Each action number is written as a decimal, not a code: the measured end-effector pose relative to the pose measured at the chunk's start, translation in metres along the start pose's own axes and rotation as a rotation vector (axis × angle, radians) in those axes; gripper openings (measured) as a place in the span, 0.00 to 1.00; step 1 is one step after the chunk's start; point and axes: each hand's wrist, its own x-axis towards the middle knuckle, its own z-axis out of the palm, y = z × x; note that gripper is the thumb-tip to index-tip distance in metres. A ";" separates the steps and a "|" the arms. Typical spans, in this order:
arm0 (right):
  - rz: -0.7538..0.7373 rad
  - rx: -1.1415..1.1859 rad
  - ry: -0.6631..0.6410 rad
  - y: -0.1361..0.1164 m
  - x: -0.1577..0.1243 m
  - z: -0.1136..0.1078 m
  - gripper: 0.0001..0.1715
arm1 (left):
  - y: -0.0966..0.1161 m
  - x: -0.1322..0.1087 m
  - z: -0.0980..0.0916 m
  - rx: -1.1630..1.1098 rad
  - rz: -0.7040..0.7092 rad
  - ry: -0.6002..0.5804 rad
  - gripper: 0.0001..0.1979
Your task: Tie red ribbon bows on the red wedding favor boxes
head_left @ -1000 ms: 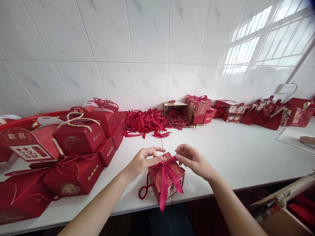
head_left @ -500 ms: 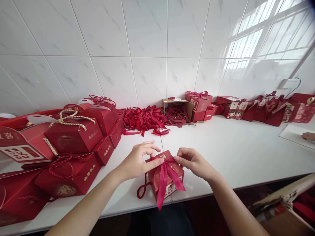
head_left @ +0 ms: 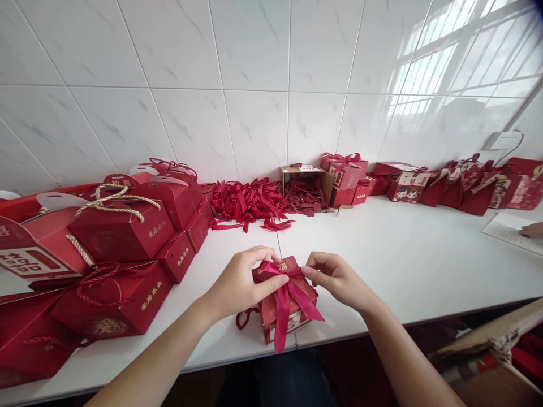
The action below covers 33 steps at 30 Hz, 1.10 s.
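Observation:
A small red gift box (head_left: 292, 308) stands near the front edge of the white table (head_left: 407, 265), with a red cord handle hanging at its left. A dark pink ribbon (head_left: 286, 297) is tied over its top, two tails falling down the front. My left hand (head_left: 244, 282) pinches the ribbon's left loop between thumb and fingers. On the right side, my right hand (head_left: 335, 277) pinches the ribbon close to the knot. Both hands rest against the box top.
Stacked red gift boxes (head_left: 123, 232) with cord handles fill the left side. A heap of red ribbons (head_left: 248, 200) and a tipped cardboard box (head_left: 305, 183) lie by the tiled wall. More red boxes (head_left: 445, 183) line the back right. Another person's hand (head_left: 532, 229) rests on paper.
Both hands have closed in on the bow and lowered onto the box top; the left thumb now presses the ribbon loop. The view has shifted slightly downward.

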 end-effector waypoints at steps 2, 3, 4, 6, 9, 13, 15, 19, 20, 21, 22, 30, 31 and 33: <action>-0.001 -0.003 -0.001 -0.001 0.000 0.001 0.21 | 0.000 -0.001 0.010 -0.227 -0.107 0.016 0.10; -0.001 -0.006 0.001 -0.001 0.000 0.002 0.21 | -0.001 -0.002 0.015 -0.304 -0.151 0.037 0.10; -0.002 -0.012 0.008 -0.001 0.001 0.003 0.22 | -0.001 -0.003 0.019 -0.357 -0.181 0.061 0.10; -0.017 -0.041 0.046 -0.001 0.001 0.005 0.22 | -0.002 -0.004 0.026 -0.413 -0.210 0.098 0.09; -0.071 -0.127 0.150 0.000 0.001 0.007 0.21 | -0.002 -0.004 0.031 -0.428 -0.222 0.108 0.07; -0.153 -0.249 0.288 0.005 0.000 0.009 0.20 | -0.004 -0.004 0.033 -0.445 -0.234 0.102 0.10; -0.169 -0.270 0.336 0.007 0.000 0.010 0.20 | -0.005 -0.004 0.034 -0.464 -0.235 0.086 0.11; -0.175 -0.251 0.419 0.008 0.000 0.013 0.19 | -0.003 -0.002 0.034 -0.472 -0.221 0.067 0.12; -0.181 -0.251 0.437 0.008 -0.001 0.014 0.18 | -0.002 -0.002 0.034 -0.470 -0.222 0.065 0.12; -0.189 -0.257 0.450 0.008 -0.002 0.013 0.18 | -0.002 -0.002 0.034 -0.469 -0.227 0.061 0.11; -0.196 -0.265 0.449 0.009 -0.003 0.012 0.19 | -0.001 -0.002 0.033 -0.474 -0.236 0.058 0.11; -0.236 -0.087 -0.125 0.032 -0.021 -0.005 0.66 | -0.012 -0.012 0.035 -0.603 -0.070 0.129 0.10; -0.223 -0.095 -0.201 0.034 -0.023 -0.001 0.78 | -0.014 -0.013 0.037 -0.638 -0.048 0.162 0.11; -0.179 -0.103 -0.255 0.036 -0.028 0.009 0.84 | -0.020 -0.014 0.040 -0.688 -0.036 0.243 0.14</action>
